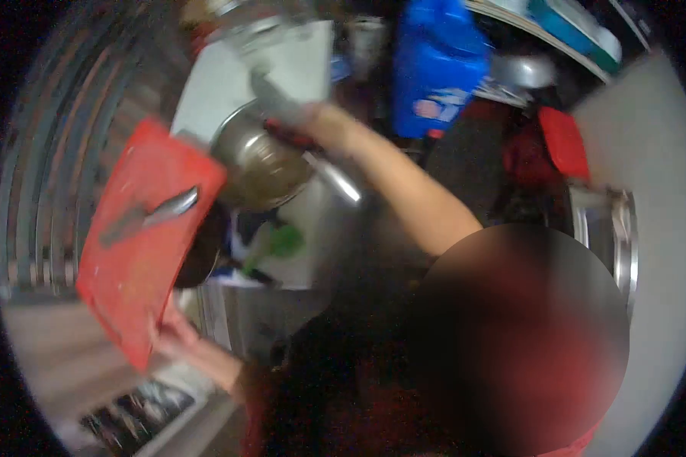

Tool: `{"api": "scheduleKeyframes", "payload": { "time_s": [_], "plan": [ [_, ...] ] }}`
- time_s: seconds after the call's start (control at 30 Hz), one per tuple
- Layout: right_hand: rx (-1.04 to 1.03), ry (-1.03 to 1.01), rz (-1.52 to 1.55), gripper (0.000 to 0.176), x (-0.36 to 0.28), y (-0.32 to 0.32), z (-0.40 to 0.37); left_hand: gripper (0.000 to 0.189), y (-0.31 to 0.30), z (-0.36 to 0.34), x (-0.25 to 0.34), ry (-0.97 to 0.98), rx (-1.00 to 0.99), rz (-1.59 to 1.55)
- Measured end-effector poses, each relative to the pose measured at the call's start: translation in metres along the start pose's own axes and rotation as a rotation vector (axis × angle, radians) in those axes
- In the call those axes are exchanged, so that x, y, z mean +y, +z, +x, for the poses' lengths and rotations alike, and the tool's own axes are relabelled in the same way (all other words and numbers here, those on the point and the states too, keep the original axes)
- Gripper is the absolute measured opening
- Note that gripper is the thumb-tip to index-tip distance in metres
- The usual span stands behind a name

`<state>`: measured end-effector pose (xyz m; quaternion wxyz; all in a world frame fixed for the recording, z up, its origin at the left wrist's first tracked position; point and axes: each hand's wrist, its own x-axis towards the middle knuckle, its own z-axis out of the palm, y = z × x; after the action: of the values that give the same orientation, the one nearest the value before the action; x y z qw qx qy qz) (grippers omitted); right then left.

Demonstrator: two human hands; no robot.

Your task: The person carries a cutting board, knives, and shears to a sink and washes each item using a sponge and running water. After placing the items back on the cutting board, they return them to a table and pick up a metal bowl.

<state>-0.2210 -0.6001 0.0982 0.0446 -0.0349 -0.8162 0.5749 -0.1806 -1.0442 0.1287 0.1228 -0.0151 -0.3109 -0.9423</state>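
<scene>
Red and flat, the cutting board (114,282) stands just left of the pot, grasped near one end by the left hand (174,331). A knife (177,207) lies loose across its face, shiny handle towards the pot, blurred blade towards the outer edge. With the hold so far to one end, the board would likely want to dip, so a firm thumb on top and spread fingers underneath would serve best. Keeping the face level matters most, as a small tip could send the knife sliding off.

Over the rim of the metal pot (263,175) is the right hand (331,129), close to a dark and red grip (290,135), with a grey shape (274,97), perhaps a blade, beside it. Blur hides the fingers, so I cannot tell whether they are closed on anything. If that is a blade, it is best kept turned away from the other arm.

The pot handle (337,180) juts out under the right forearm; a sleeve or elbow could catch it. Near the pot, a green thing (283,241) sits on the pale tabletop (293,270), so the board is better moved slowly and clear of both.
</scene>
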Motion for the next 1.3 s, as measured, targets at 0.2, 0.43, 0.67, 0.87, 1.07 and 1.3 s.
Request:
{"api": "scheduleKeyframes", "payload": {
  "time_s": [0.2, 0.43, 0.67, 0.87, 1.07, 1.3],
  "plan": [
    [0.184, 0.062, 0.296, 0.02, 0.011, -0.034, -0.215, 0.061, 0.067, -0.026, 0.034, -0.137, -0.17, 0.12],
    [0.659, 0.564, 0.187, 0.026, -0.06, -0.074, -0.503, 0.053, 0.176, -0.087, 0.003, -0.53, -0.414, 0.115],
    [1.25, 0.644, 0.224, 0.032, -0.108, -0.019, -0.786, 0.049, 0.235, -0.238, -0.08, -1.156, -0.813, -0.318],
    [1.637, 0.68, 0.435, 0.033, -0.118, 0.009, -0.883, 0.053, 0.307, -0.398, -0.213, -1.521, -0.763, -0.208],
    [1.964, 0.753, 0.446, 0.029, -0.11, 0.046, -0.975, 0.061, 0.35, -0.621, -0.259, -1.741, -0.952, -0.161],
    [2.204, 0.829, 0.556, 0.025, -0.098, 0.002, -1.014, 0.059, 0.368, -0.849, -0.373, -2.138, -1.088, -0.031]
  ]
}}
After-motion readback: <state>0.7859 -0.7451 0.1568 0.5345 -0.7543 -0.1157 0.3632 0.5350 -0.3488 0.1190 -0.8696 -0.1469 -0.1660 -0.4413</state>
